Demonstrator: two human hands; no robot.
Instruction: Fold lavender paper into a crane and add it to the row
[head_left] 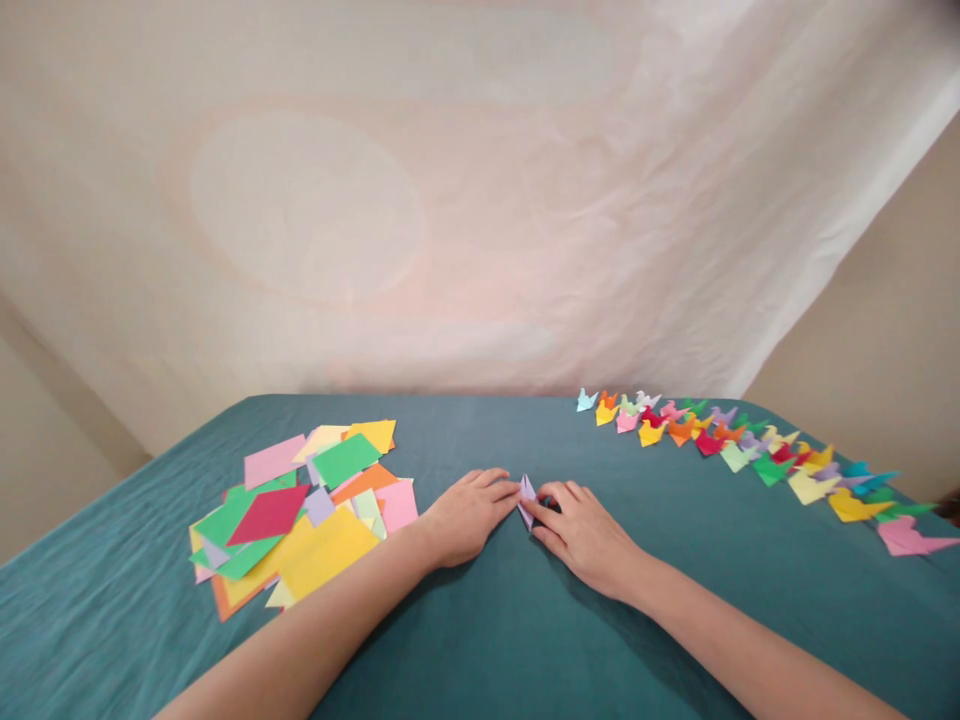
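A small lilac piece of folded origami paper [528, 488], narrow and diamond-shaped, lies on the table between my two hands. From its left side, my left hand [471, 515] presses the paper's edge with fingers close together; the thumb is hidden. My right hand [585, 532] has its thumb and curled fingers at the right edge, pinching the paper. Dark fold lines show near the upper tip of the piece.
Left of my hands is a loose pile of coloured paper sheets [330, 555]. Several folded paper birds [772, 470] stand in slanting rows on the right. A teal cloth [480, 640] covers the table, and a pale curtain [480, 250] hangs behind it.
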